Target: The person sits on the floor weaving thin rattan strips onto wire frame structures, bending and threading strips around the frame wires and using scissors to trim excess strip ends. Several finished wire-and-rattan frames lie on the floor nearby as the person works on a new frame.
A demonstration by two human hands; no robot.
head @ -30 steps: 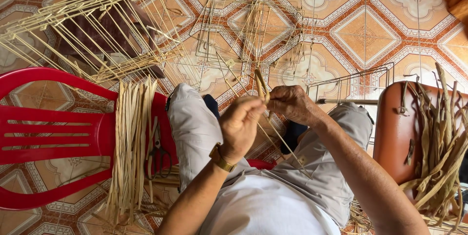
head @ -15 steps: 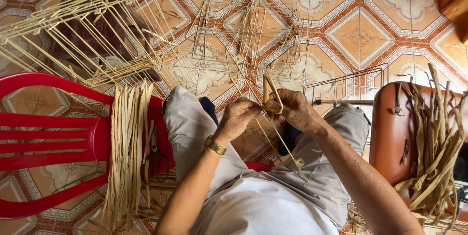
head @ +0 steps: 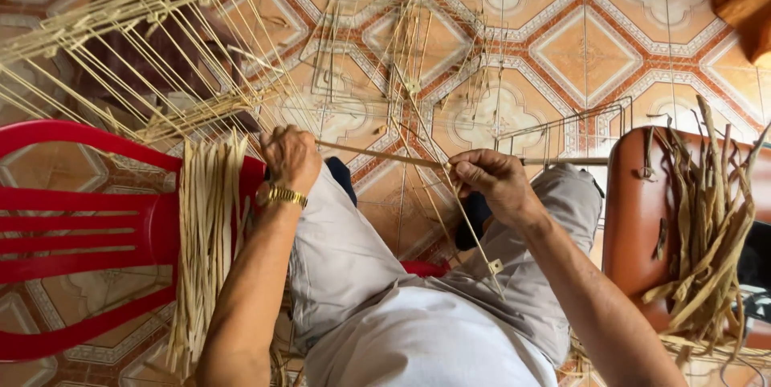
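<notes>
My left hand point(head: 291, 156), with a gold watch at the wrist, is closed on one end of a long flat straw-coloured strip point(head: 377, 153) and has drawn it out to the left, over my left knee. My right hand point(head: 491, 182) pinches the same strip near its other end, above my right knee. The strip runs taut and nearly level between the two hands. A thin wire frame point(head: 418, 90) with pale strips wound on it stands on the tiled floor in front of my knees. A thin stick with a small tag point(head: 482, 246) slants down from my right hand.
A bundle of pale strips point(head: 207, 242) hangs over the red plastic chair point(head: 88, 226) at my left. Behind it is a large frame of thin pale rods point(head: 136, 58). A brown stool point(head: 642, 218) at my right carries darker strips point(head: 711, 226). A wire rack point(head: 562, 134) lies beyond.
My hands were together over my knees, working the strip. My left hand has since swung out to the left, pulling the strip straight, while my right hand has stayed about where it was.
</notes>
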